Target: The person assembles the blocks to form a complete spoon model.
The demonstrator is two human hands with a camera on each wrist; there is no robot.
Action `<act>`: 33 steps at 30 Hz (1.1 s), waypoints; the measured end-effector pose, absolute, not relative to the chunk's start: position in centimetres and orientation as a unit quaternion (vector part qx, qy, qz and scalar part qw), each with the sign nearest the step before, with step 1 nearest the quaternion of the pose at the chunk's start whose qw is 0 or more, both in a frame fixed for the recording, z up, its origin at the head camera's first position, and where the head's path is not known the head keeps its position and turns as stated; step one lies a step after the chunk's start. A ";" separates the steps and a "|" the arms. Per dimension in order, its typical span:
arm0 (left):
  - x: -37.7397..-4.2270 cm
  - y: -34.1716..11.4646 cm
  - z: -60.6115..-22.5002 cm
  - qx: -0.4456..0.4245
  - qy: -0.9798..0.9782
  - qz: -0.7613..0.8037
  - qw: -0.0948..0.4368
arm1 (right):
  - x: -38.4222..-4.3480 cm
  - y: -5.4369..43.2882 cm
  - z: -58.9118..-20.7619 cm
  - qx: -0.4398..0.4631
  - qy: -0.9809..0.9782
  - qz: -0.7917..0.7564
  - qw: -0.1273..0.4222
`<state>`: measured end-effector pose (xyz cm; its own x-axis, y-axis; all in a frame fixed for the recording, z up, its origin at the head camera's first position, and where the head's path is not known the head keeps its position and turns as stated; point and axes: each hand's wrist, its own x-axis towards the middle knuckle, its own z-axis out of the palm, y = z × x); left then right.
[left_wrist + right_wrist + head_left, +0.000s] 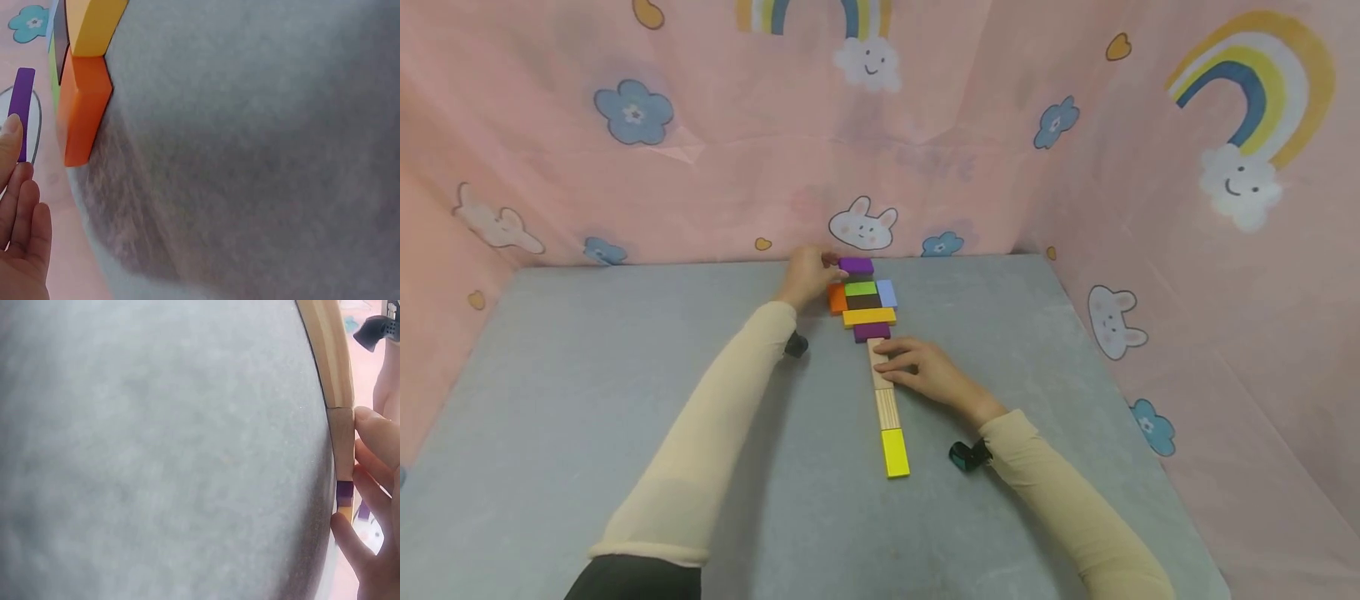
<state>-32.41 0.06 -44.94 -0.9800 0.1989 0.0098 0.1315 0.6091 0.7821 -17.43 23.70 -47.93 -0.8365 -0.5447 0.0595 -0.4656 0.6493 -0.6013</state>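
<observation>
My left hand [806, 276] pinches a purple block [856, 266] between thumb and fingers at the far end of a row of blocks. The left wrist view shows this purple block [22, 103] held upright, apart from the orange block [86, 103]. Nearer me lie a green block [861, 288], a dark block [863, 302], a light blue block [887, 293], a yellow-orange block [869, 317] and a second purple block [872, 332]. My right hand [936, 375] rests its fingertips on a plain wooden block [881, 379], with fingers slightly bent and not wrapped round it.
A striped wooden block [887, 408] and a bright yellow block [895, 453] continue the row towards me. All of it lies on a grey table [625, 400]. A pink patterned cloth [722, 167] rises behind the table's far edge and along its right side.
</observation>
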 end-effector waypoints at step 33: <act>-32.8 1.1 -46.8 0.071 0.895 0.437 0.051 | -17.5 23.6 -47.9 -0.283 0.908 -0.305 0.057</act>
<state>-32.82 1.11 -46.77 -0.9847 0.1716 -0.0295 0.0824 0.6083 0.7895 -17.48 23.64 -47.94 -0.8338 -0.5478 0.0687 -0.4782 0.6545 -0.5856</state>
